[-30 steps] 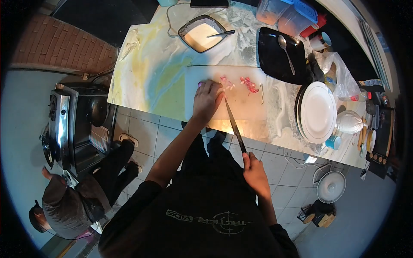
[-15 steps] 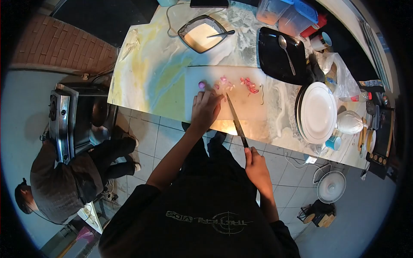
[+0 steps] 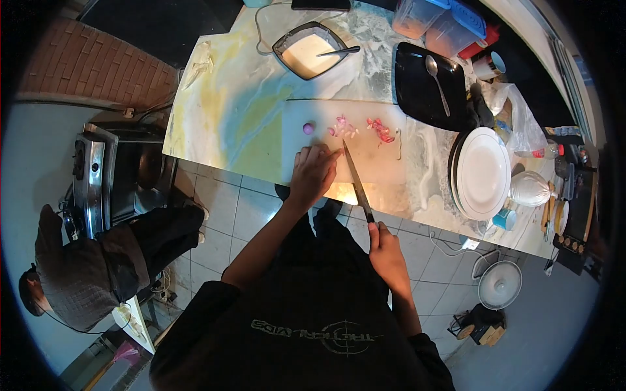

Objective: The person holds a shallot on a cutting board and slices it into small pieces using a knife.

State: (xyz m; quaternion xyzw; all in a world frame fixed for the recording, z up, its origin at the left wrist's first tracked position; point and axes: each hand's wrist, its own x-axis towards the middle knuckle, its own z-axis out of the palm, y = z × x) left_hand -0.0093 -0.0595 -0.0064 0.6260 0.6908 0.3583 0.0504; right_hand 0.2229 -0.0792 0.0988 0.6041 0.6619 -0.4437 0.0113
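Note:
My right hand [image 3: 389, 258] grips the handle of a long knife [image 3: 355, 182], whose tip rests over the white cutting board [image 3: 385, 166]. On the board's near side, my left hand [image 3: 314, 174] is closed with its fingers curled down, close to the knife tip; whatever lies under them is hidden. A whole peeled shallot [image 3: 308, 128] sits just beyond that hand. Chopped shallot pieces [image 3: 342, 126] lie in the middle of the board, with red sliced chili [image 3: 380, 130] to their right.
Behind the board stands a square bowl of pale batter [image 3: 308, 55] with a spoon in it. A black tray [image 3: 417, 85] holding a spoon and a stack of plates [image 3: 484, 173] occupy the right side. Another person [image 3: 98, 274] bends near a stove [image 3: 91, 186] at left.
My left hand has drawn back slightly toward me, away from the chopped shallot. The knife stays nearly in place. At left, the other person has shifted posture, an arm now raised.

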